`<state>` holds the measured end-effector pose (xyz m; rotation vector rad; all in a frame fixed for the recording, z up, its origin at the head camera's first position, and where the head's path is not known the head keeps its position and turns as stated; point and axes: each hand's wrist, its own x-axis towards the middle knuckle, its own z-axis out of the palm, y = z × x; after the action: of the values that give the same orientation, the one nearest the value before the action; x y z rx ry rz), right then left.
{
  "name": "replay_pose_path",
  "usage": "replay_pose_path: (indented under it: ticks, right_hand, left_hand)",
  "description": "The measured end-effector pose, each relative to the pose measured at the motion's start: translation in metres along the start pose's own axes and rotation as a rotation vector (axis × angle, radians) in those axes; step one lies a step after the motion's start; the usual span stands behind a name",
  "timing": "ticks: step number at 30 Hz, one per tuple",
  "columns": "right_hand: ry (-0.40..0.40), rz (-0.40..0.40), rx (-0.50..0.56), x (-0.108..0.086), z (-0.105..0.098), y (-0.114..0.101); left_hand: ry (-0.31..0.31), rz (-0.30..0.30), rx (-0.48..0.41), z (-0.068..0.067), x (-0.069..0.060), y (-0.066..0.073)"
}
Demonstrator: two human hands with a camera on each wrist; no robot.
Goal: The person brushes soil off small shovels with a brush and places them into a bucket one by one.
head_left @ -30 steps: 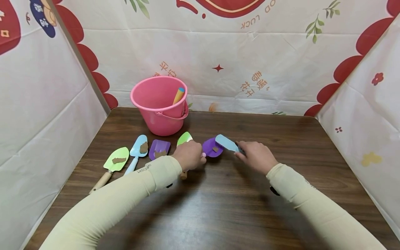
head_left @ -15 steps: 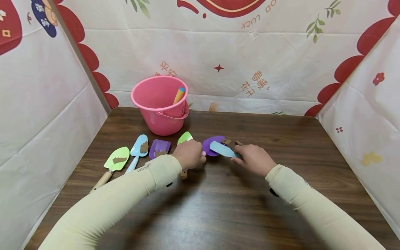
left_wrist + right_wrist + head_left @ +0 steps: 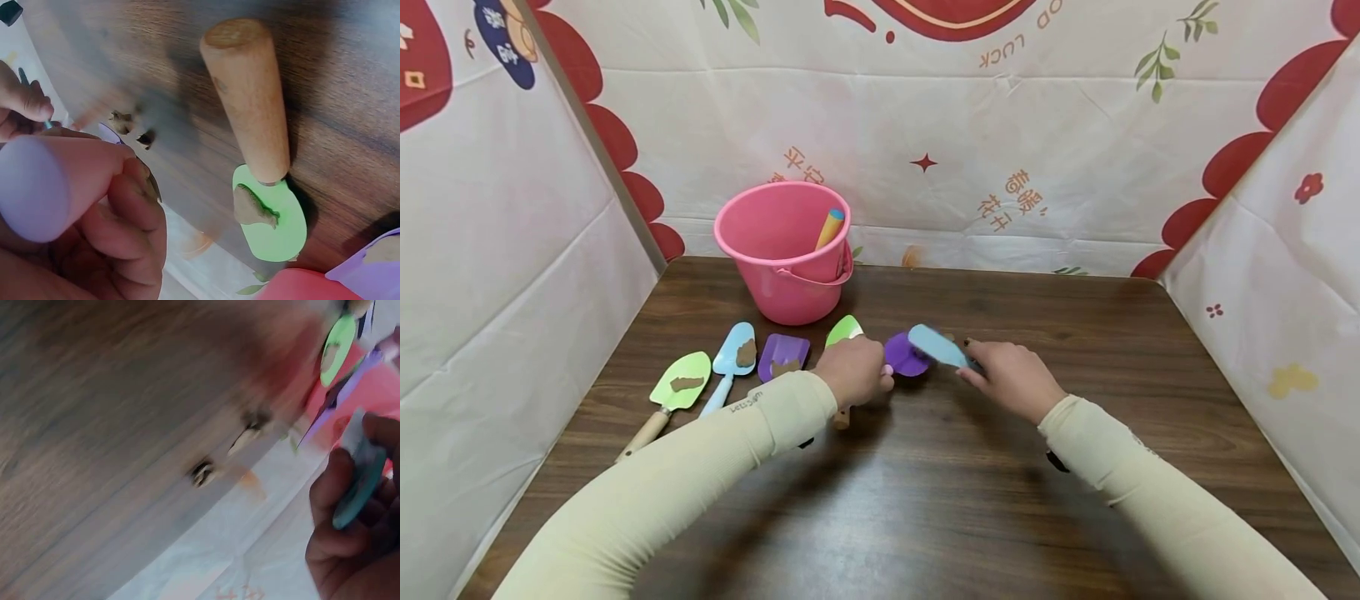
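In the head view my left hand (image 3: 852,372) grips the pink handle of a small purple toy shovel (image 3: 902,354). Its lavender-ended handle (image 3: 34,187) fills the near side of the left wrist view. My right hand (image 3: 1015,379) holds a light-blue brush (image 3: 936,343) by its handle, its head over the right side of the purple blade. The brush's underside is hidden from above. Brown clumps (image 3: 122,122) lie on the table beside the shovel; one clump (image 3: 203,474) shows clearly in the right wrist view.
Left of my hands lie a green trowel (image 3: 681,382), a blue trowel (image 3: 733,350) and a purple scoop (image 3: 784,357), each bearing brown material. Another green trowel (image 3: 275,231) sits beneath my left hand. Behind stands a pink bucket (image 3: 790,292) with a yellow stick (image 3: 830,231) inside.
The brush has moved down-left across the purple blade, then back up and right. A brown piece seen earlier on the blade no longer shows there. My left hand stays put.
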<state>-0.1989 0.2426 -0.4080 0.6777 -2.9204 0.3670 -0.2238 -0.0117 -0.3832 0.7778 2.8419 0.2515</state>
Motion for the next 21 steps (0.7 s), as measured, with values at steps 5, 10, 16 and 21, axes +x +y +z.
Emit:
replay_pose_path:
  ticks: [5,10,16,21]
  right_hand:
    - [-0.045,-0.072,0.012,-0.001,0.007,-0.007]
    - [-0.023,0.015,-0.001,-0.001,0.008,0.008]
    - [-0.028,0.179,0.040,-0.001,0.004,0.035]
    - [-0.027,0.245,0.048,-0.005,0.002,0.052]
  left_hand:
    - [-0.001,0.007,-0.003,-0.002,0.000,0.002]
    - [-0.010,0.002,0.002,-0.002,0.000,0.000]
    - [-0.023,-0.029,-0.016,-0.004,0.000,-0.005]
    - [-0.020,-0.038,-0.022,-0.008,0.000,-0.009]
